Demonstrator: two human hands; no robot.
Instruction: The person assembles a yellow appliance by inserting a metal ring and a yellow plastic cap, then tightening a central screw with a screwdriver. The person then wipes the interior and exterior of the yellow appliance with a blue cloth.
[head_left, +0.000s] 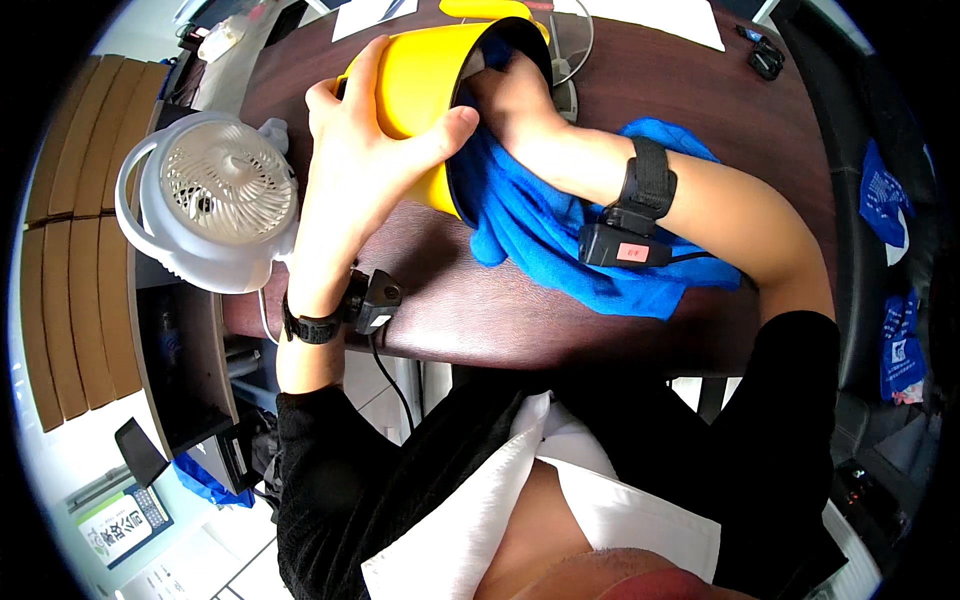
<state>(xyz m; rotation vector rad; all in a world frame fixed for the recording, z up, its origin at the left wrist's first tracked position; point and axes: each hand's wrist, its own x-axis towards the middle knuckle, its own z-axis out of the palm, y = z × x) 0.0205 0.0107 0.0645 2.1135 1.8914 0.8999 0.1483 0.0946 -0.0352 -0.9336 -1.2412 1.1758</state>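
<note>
Left hand [365,140] fingers wrap the yellow pot [425,80]; right hand [510,85] inside it, its fingers hidden

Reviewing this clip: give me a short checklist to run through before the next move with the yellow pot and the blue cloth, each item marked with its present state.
1. Left hand has a firm grip on the yellow round plastic pot: ok, fingers over the wall, thumb at the rim.
2. Pot tipped on its side, mouth toward the person: ok.
3. Right hand is inside the pot: ok, in past the rim.
4. Blue terry cloth reaches into the pot: ok; whether the hidden fingers grip it: cannot tell.
5. Pot's inside clean: cannot tell, interior hidden.
6. White round desk fan apart from the pot: ok, though close to the left forearm.
</note>
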